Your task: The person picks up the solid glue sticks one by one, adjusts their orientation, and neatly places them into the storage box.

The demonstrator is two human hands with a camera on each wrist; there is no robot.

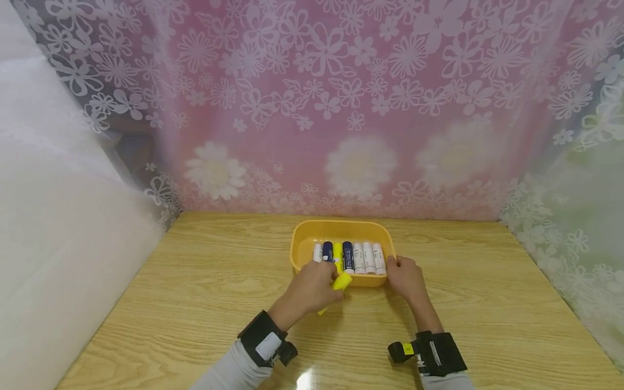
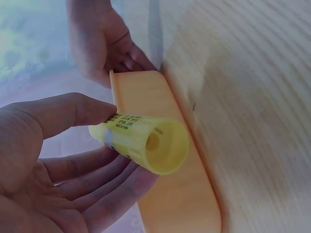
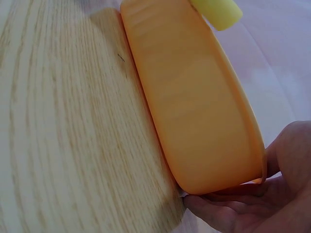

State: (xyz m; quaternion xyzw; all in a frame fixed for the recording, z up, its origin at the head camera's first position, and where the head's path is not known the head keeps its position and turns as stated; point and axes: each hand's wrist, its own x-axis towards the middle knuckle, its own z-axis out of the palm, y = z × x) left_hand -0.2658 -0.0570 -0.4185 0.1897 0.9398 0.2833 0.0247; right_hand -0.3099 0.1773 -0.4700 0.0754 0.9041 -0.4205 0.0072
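A yellow glue stick (image 1: 342, 280) is pinched between the thumb and fingers of my left hand (image 1: 308, 290), just in front of a yellow-orange plastic basket (image 1: 341, 222). In the left wrist view, the hollow end of the glue stick (image 2: 167, 145) faces the camera, with small dark print on its side. My right hand (image 1: 407, 277) grips the basket's right end, thumb at the rim and fingers beneath the wall (image 3: 199, 107). Inside the basket several sticks lie side by side: white ones (image 1: 368, 258), navy ones (image 1: 348, 257) and a yellow one (image 1: 337, 254). My left hand partly hides the left ones.
The basket stands on a light wood-grain table (image 1: 209, 303). Behind the table hangs a pink flowered curtain (image 1: 292, 124), and pale sheets hang at the left (image 1: 73, 189) and right. Each wrist wears a black strap with a small camera (image 1: 401, 352).
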